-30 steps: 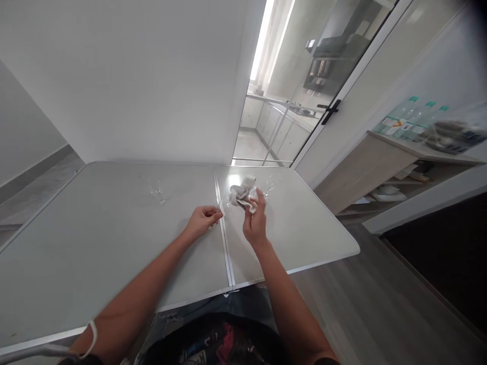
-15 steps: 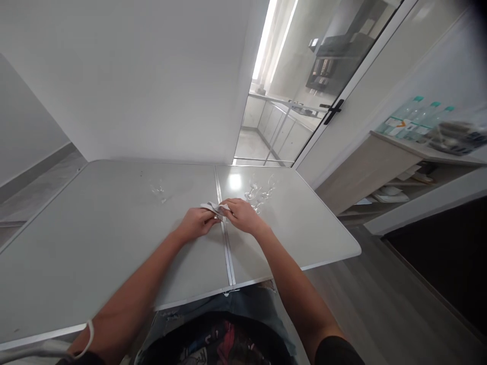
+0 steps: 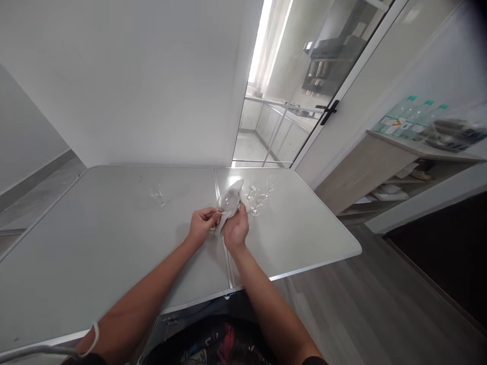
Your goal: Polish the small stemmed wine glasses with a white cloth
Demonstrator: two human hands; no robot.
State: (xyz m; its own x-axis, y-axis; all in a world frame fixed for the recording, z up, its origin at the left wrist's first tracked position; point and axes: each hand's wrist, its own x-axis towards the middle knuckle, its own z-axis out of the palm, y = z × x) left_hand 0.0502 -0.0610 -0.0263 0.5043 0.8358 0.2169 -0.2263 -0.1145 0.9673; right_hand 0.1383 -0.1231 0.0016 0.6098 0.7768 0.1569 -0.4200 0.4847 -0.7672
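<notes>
A clear wine glass (image 3: 229,204) is held tilted above the table seam, its bowl facing away from me. My left hand (image 3: 204,224) is closed, thumb and fingers pinching the near end of the glass by its stem or foot. A white cloth or tissue (image 3: 221,226) lies under and around the bowl. My right hand (image 3: 236,229) cups the cloth from beneath, against the glass on its right side. The fingers of that hand are partly hidden by the cloth.
Several clear glasses (image 3: 261,195) stand close together just right of my hands. Another glass (image 3: 157,195) is farther left on the pale table (image 3: 114,243). A wall backs the table, with a glass door (image 3: 281,101) and a shelf of bottles (image 3: 403,116) at right.
The glass and cloth have been raised and turned so that the bowl shows. My right hand has rolled from over the cloth to beneath it.
</notes>
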